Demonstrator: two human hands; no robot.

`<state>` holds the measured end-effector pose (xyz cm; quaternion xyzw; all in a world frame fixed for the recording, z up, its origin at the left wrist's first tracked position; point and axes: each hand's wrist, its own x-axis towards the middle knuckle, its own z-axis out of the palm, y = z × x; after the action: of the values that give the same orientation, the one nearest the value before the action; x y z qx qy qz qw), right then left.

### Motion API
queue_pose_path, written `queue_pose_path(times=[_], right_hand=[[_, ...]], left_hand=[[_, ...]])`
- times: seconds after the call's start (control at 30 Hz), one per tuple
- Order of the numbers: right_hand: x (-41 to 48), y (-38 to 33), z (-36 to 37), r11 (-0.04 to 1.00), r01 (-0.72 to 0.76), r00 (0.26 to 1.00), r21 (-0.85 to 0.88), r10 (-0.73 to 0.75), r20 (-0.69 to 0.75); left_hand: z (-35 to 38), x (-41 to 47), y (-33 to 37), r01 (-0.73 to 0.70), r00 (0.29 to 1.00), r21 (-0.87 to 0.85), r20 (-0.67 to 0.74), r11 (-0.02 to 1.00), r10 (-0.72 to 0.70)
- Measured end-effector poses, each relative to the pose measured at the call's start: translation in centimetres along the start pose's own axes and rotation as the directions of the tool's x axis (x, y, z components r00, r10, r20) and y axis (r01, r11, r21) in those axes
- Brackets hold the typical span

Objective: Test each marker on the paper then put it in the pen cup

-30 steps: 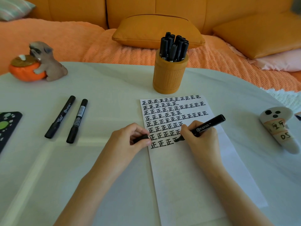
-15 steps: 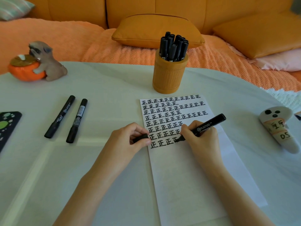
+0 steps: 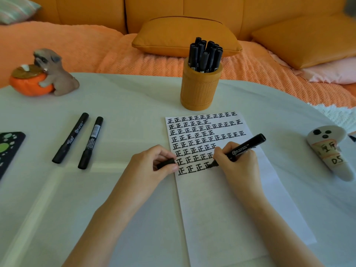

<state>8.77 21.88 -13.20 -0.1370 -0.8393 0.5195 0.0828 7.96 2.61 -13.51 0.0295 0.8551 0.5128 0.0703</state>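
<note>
Right hand grips marker (tip on paper); left hand pinches cap.

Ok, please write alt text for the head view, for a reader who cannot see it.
A person's right hand writes with a black marker on paper half covered with written rows, while the left hand holds its cap. An orange pen cup full of markers stands behind; two capped markers lie left.

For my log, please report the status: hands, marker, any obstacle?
Right hand holds marker, tip on paper. Left hand pinches cap. Nothing blocks pen cup.
</note>
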Motion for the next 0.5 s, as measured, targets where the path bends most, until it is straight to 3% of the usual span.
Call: queue_pose_path(times=[0.5], right_hand=[[0.11,-0.10,-0.35,1.000,-0.015,1.000,0.012,0.015,-0.024]], left_hand=[[-0.16,-0.17,0.23,0.012,1.000,0.011,0.014,1.000,-0.012]])
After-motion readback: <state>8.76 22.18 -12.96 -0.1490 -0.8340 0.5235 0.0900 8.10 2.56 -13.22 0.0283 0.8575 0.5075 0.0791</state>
